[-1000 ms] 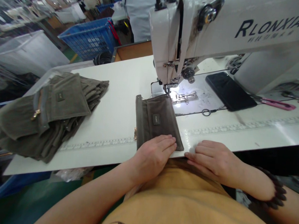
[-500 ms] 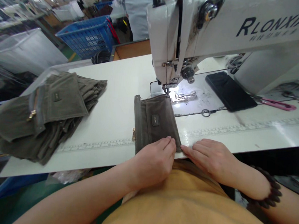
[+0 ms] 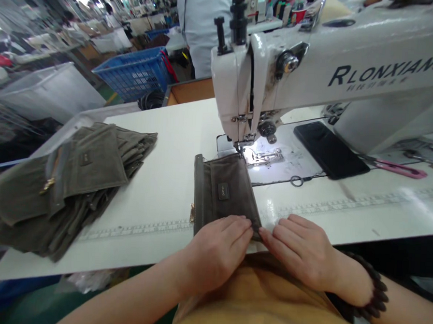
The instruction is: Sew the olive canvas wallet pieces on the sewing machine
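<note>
A dark olive fabric pouch piece (image 3: 233, 184) with a small label and a zipper strip along its left side lies under the needle of the white sewing machine (image 3: 238, 90). Its far right corner is at the presser foot (image 3: 240, 148). My left hand (image 3: 221, 249) rests on the near end of the piece, fingers bent and pinching the fabric near its right corner. Beside it, my right hand (image 3: 301, 248) grips that same near corner between thumb and fingers; the fingertips are partly hidden.
A pile of similar olive pieces (image 3: 92, 175) lies at the left of the white table (image 3: 175, 126). Right of the needle are a black phone (image 3: 329, 149), pink-handled scissors (image 3: 397, 168) and a small ring (image 3: 296, 180). Behind stand a blue crate (image 3: 134, 73) and a person (image 3: 205, 31).
The camera view has tilted up, so everything sits lower in the picture. My right fingers have curled more at the pouch's near corner; the pouch stays at the needle.
</note>
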Available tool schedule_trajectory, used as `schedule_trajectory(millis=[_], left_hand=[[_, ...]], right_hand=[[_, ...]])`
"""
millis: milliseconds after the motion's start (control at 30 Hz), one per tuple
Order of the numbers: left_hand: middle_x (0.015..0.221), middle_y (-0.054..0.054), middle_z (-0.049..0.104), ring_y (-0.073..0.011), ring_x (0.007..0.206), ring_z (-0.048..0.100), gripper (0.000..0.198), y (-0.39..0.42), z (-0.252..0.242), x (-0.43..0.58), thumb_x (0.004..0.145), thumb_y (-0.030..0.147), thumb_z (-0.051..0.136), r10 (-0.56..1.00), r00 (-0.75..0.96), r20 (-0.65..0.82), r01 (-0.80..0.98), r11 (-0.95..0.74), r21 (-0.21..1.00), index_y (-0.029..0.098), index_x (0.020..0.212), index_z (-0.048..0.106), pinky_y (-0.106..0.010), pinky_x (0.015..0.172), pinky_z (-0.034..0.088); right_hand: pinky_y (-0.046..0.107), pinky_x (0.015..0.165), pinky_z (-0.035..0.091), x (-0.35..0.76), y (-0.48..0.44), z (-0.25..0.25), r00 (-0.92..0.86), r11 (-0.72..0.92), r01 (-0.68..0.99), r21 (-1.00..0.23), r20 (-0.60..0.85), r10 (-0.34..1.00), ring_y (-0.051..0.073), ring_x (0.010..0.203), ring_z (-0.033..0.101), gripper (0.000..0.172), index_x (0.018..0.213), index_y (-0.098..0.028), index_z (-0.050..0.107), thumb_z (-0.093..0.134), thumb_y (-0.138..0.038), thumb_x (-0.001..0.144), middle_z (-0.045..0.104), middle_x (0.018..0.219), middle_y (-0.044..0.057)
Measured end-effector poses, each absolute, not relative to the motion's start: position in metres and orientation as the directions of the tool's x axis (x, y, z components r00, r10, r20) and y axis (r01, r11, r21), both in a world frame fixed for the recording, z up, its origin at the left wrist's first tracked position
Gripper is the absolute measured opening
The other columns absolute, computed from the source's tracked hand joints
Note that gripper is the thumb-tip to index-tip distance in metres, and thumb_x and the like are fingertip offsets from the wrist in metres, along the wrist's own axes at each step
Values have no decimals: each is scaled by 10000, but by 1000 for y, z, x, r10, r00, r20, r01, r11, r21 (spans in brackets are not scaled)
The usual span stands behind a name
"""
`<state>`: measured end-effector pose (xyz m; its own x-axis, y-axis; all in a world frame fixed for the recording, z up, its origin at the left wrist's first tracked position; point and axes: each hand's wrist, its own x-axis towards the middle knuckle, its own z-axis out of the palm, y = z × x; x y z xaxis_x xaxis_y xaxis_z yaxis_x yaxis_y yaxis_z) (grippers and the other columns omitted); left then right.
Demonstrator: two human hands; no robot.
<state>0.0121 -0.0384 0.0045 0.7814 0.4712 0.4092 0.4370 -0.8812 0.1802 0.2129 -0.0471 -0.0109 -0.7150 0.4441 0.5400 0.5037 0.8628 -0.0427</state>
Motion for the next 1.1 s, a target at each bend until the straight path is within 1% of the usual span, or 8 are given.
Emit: schedule_trajectory(millis=[167, 300, 400, 533, 633, 733, 967, 1100], left_hand=[[1119, -156, 558, -262, 1029, 525, 351, -30, 26, -6, 838, 335, 524, 643, 720, 262, 553, -759, 343, 68, 1065, 552, -425, 894, 471], [1192, -143, 495, -253, 1048, 524, 398, -7, 33, -42, 840, 409, 486, 969, 229, 93, 725, -233, 648, 139, 1131, 514, -431, 860, 479], [1108, -148, 546, -213, 890, 603, 502, 7, 25, -57, 823, 384, 505, 958, -36, -284, 401, 275, 874, 109, 1228, 395, -355, 727, 532], [916, -133, 637, -200, 744, 628, 473, 8, 19, -48, 771, 381, 564, 835, 155, -529, 25, 532, 847, 96, 1140, 487, -280, 595, 531], [818, -115, 660, -229, 704, 637, 425, 4, 22, -34, 723, 424, 591, 798, 251, -547, -56, 577, 815, 111, 1011, 570, -315, 598, 539], [858, -84, 666, -232, 715, 645, 476, 2, 24, -28, 685, 345, 644, 818, 251, -518, -91, 553, 828, 146, 1096, 509, -336, 633, 542], [1019, -61, 632, -263, 965, 587, 387, 2, 22, -30, 742, 315, 597, 915, 156, -372, 358, 298, 885, 164, 1083, 495, -372, 766, 514], [1054, -54, 620, -256, 978, 580, 378, 1, 22, -29, 762, 328, 568, 926, 173, -334, 442, 230, 867, 175, 1099, 487, -363, 767, 510]], right_hand=[[305, 497, 234, 213, -46, -11, -670, 864, 480, -150, 573, 472, 130, 553, 347, 118, 738, -102, 538, 470, -31, 803, 416, 574, 2], [294, 493, 240, 213, -45, -11, -615, 859, 468, -207, 622, 485, 131, 553, 342, 110, 845, -88, 538, 475, -18, 789, 418, 578, -1], [282, 496, 278, 212, -44, -7, -573, 843, 469, -263, 636, 517, 131, 562, 356, 135, 900, -88, 532, 461, -30, 801, 443, 583, 6], [274, 501, 313, 213, -43, 3, -514, 808, 514, -287, 651, 558, 130, 567, 383, 174, 936, -85, 530, 485, -17, 782, 464, 582, 9], [286, 487, 300, 214, -43, 5, -571, 825, 499, -266, 616, 543, 137, 551, 391, 188, 957, -60, 531, 453, -28, 789, 459, 587, 14], [302, 475, 292, 212, -45, 3, -643, 866, 441, -238, 590, 489, 150, 536, 398, 199, 939, -34, 543, 390, -43, 811, 473, 595, 33], [304, 488, 339, 209, -44, 7, -742, 880, 429, -204, 477, 472, 157, 530, 431, 324, 825, -65, 594, 272, -61, 864, 518, 602, 61], [309, 497, 338, 210, -44, 7, -764, 876, 441, -194, 431, 480, 157, 522, 423, 380, 806, -76, 602, 228, -36, 859, 526, 609, 60]])
